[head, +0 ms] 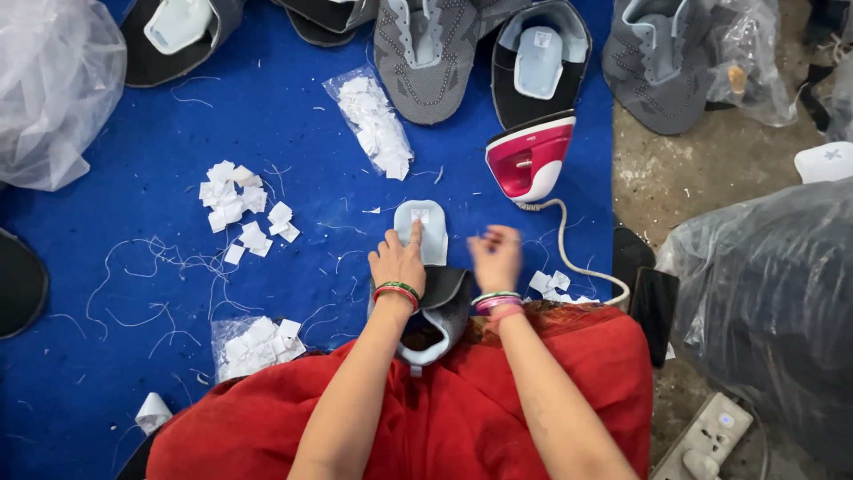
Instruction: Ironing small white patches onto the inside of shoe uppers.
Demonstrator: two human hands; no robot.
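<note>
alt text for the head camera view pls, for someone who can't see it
Seen from above, a person's left hand presses a finger on a small white label on a grey shoe tongue over a blue mat. The right hand hovers beside it, near a pink iron.

A blue mat (160, 373) carries grey shoe uppers (426, 53), white label heaps (240, 209), loose threads and a pink iron (530, 158).

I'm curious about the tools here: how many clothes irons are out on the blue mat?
1. A pink and white iron stands on the blue mat, just beyond the right hand, its cord trailing right. Others may lie out of view.
</note>
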